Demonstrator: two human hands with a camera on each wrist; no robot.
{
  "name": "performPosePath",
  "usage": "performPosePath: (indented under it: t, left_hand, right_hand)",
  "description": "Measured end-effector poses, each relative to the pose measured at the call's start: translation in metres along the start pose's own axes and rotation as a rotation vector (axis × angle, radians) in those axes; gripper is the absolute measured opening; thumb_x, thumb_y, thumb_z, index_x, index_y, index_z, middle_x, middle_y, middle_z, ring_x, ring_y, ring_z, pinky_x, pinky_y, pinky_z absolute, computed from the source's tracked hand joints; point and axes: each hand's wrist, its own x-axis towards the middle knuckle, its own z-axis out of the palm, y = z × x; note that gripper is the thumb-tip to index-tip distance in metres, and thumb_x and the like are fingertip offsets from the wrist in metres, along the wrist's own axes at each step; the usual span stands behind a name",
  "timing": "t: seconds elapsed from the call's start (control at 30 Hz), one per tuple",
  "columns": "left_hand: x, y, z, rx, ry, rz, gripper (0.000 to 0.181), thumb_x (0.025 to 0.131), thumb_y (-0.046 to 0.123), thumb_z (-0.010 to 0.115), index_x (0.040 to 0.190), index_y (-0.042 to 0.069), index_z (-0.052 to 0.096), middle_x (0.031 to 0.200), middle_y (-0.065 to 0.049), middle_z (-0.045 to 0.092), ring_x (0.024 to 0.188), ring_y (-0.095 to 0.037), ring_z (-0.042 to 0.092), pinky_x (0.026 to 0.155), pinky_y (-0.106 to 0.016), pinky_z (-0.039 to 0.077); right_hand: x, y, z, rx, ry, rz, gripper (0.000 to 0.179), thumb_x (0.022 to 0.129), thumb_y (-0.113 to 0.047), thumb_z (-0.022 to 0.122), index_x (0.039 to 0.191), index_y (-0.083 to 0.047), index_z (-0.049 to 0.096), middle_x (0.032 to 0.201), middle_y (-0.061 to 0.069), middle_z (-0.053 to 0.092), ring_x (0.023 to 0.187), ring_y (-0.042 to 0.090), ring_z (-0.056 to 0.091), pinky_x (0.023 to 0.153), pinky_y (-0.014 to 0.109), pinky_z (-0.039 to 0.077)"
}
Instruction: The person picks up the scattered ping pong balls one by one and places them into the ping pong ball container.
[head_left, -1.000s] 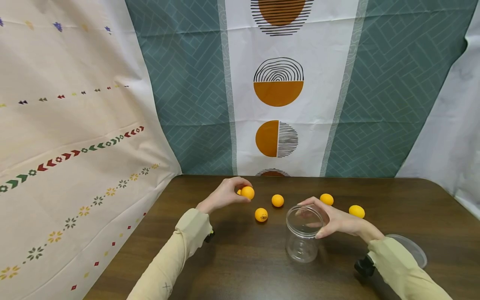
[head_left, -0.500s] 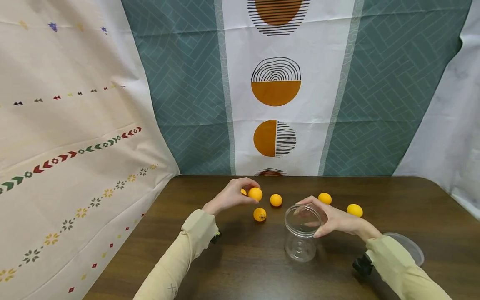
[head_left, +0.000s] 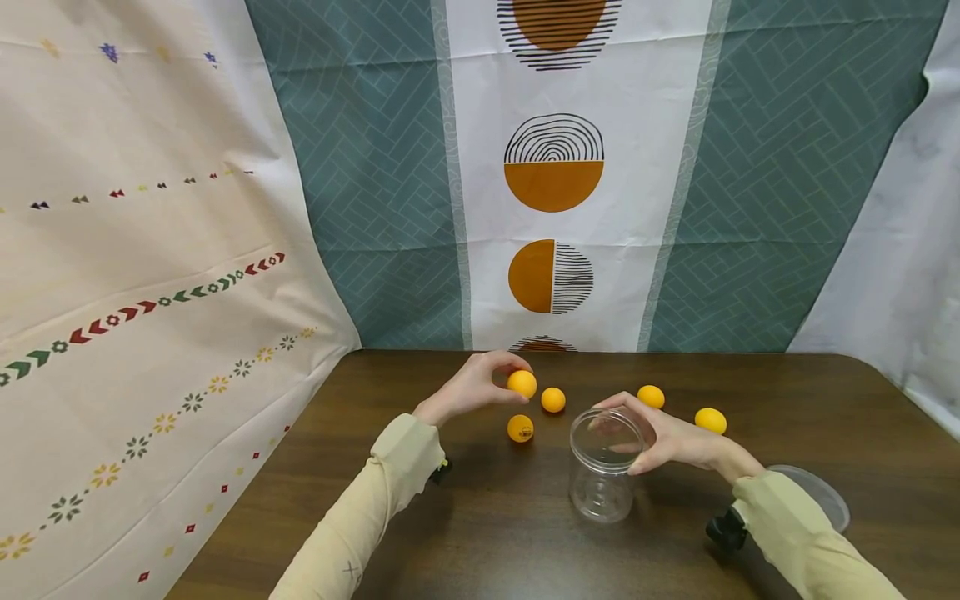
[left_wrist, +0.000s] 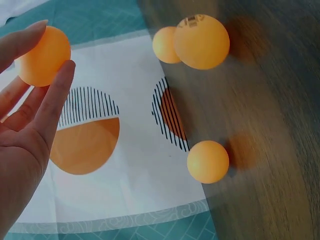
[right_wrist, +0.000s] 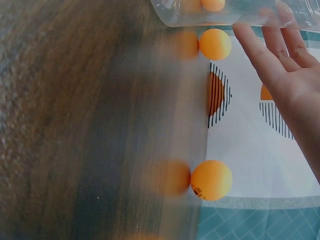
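An orange ping-pong ball (head_left: 522, 384) is pinched between the thumb and fingers of my left hand (head_left: 478, 387), raised above the far part of the table. My right hand (head_left: 671, 442) grips a clear plastic jar (head_left: 602, 483) around its rim; the jar is lidless and stands upright. Two more balls lie between the hands, one farther back (head_left: 553, 400) and a printed one (head_left: 521, 428) nearer. In the left wrist view a further ball (left_wrist: 208, 161) rests on the table, hidden behind my left hand in the head view.
Behind my right hand lie two balls, one (head_left: 651, 397) near the jar and another (head_left: 710, 421) farther right. A clear round lid (head_left: 821, 496) lies on the brown wooden table (head_left: 495, 533), partly under my right sleeve. Patterned cloths (head_left: 375, 208) hang behind the table.
My left hand has moved to the right with its ball, toward the jar, and now covers the ball that showed behind it. My right hand and the jar have stayed in place.
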Motion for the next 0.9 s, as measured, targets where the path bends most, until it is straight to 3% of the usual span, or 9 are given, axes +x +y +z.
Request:
performPosePath:
  t: [0.33,0.6,0.9]
  left_hand:
    - [0.003,0.01,0.009,-0.056,-0.026,0.07,0.031,0.072,0.013,0.077,0.101,0.015,0.063,0.095,0.008,0.058,0.085,-0.01,0.052,0.074,-0.026,0.045]
    - [0.006,0.021,0.016,-0.128,0.006,0.166,0.033,0.07,0.004,0.077,0.1,0.01,0.063,0.095,0.004,0.057,0.087,-0.012,0.051,0.068,-0.029,0.05]
    - [0.006,0.033,0.021,-0.137,0.027,0.19,0.033,0.07,0.008,0.078,0.099,0.01,0.064,0.095,0.005,0.057,0.085,-0.011,0.052,0.067,-0.024,0.049]
  right_hand:
    - [0.0,0.001,0.001,0.004,-0.006,-0.009,0.07,0.077,-0.003,0.065,0.132,-0.003,0.022,0.131,0.034,0.024,0.122,0.044,0.025,0.092,0.051,0.032]
    - [0.0,0.001,0.0,0.003,-0.004,-0.009,0.069,0.078,-0.004,0.065,0.131,-0.003,0.023,0.131,0.03,0.027,0.123,0.04,0.027,0.092,0.051,0.031]
    - [0.0,0.003,0.0,-0.002,-0.001,-0.014,0.069,0.078,-0.005,0.065,0.132,-0.004,0.022,0.131,0.033,0.023,0.123,0.037,0.029,0.092,0.05,0.032]
